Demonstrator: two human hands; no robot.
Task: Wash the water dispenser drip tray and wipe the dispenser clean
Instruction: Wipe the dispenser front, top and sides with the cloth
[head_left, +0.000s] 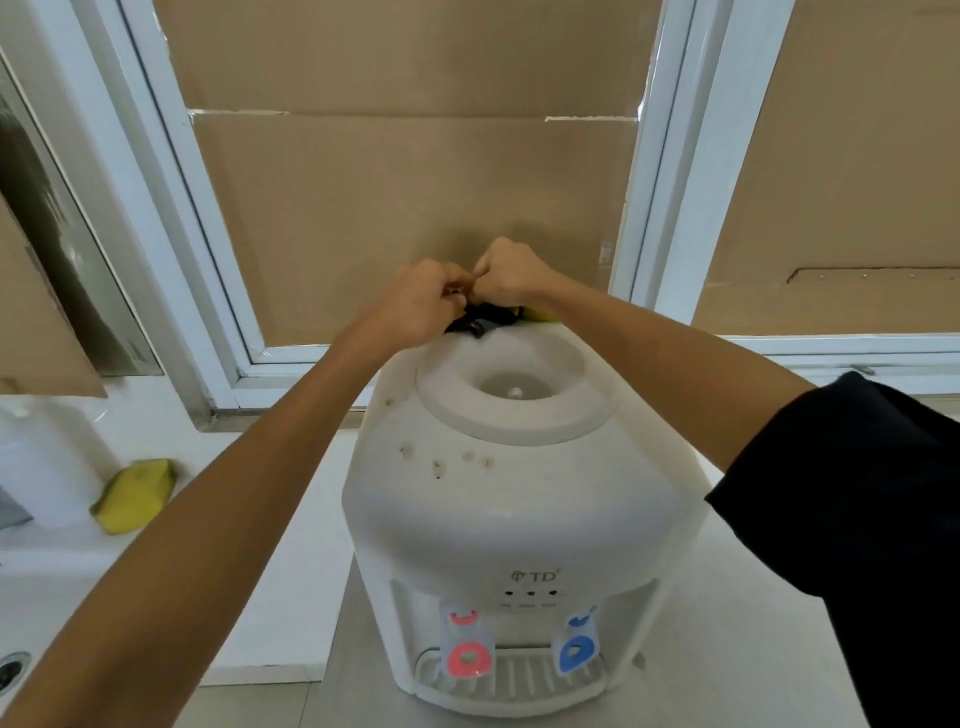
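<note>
A white water dispenser (514, 499) stands on the counter in front of me, with brown stains on its top. Its slotted drip tray (519, 680) sits in place under a red tap (467, 660) and a blue tap (576, 649). Both arms reach over the dispenser to its back edge. There my left hand (421, 301) and my right hand (511, 275) meet, fingers curled, pinching a bundle of black cord (478, 319). A bit of yellow shows beside the cord. The fingertips are hidden behind the knuckles.
A yellow sponge (135, 493) lies on the white counter at the left, next to a white bottle (41, 462). A sink drain (10, 670) shows at the lower left edge. Cardboard covers the window (405, 208) behind the dispenser.
</note>
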